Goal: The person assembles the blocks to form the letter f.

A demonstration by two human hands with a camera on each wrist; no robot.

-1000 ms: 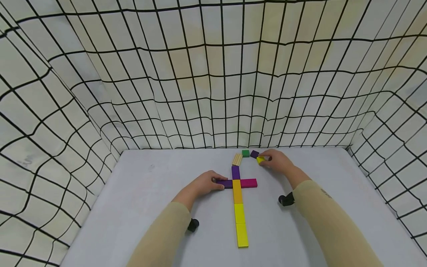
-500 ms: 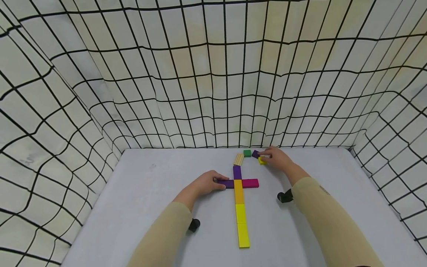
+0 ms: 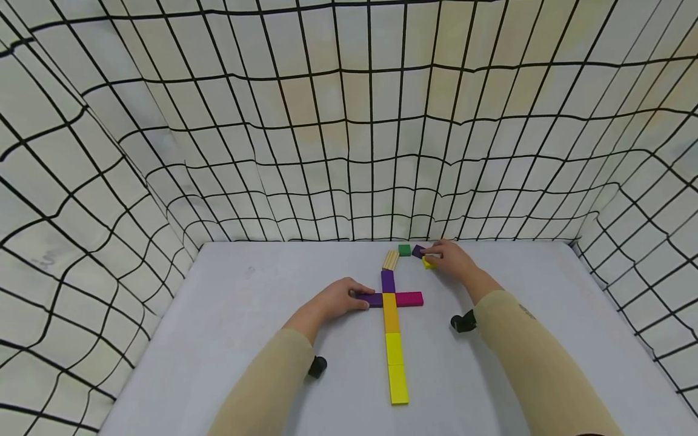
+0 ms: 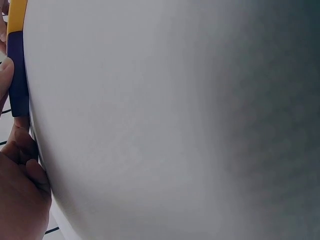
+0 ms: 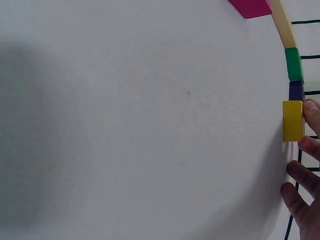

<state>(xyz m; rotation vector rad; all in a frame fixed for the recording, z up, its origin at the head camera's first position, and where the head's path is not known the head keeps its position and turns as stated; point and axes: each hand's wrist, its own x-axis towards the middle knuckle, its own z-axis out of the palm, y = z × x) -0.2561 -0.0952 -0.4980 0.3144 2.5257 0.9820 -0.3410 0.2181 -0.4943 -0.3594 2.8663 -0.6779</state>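
My left hand [image 3: 337, 299] holds a purple block [image 3: 373, 300] between thumb and fingers, at the left arm of a cross of flat blocks. In the left wrist view this dark purple block [image 4: 18, 75] meets an orange block [image 4: 17, 15]. At the back of the table, the thumb and fingers of my right hand [image 3: 455, 261] pinch a small yellow block [image 5: 293, 121]. Right behind it sits a small purple block [image 3: 417, 251], with a green block [image 3: 404, 250] to its left. The right hand partly covers the yellow block in the head view.
An orange block [image 3: 390, 313] and two yellow blocks [image 3: 397, 384] form the long stem. A magenta block [image 3: 409, 298] makes the right arm, another purple block [image 3: 388, 281] the top. Beyond it lie several pale wooden sticks [image 3: 390, 260]. Black netting [image 3: 371, 163] encloses the white table [image 3: 245, 272].
The head view has shifted slightly. My right hand has settled a little on the yellow block at the back, while my left hand keeps its hold on the purple block.
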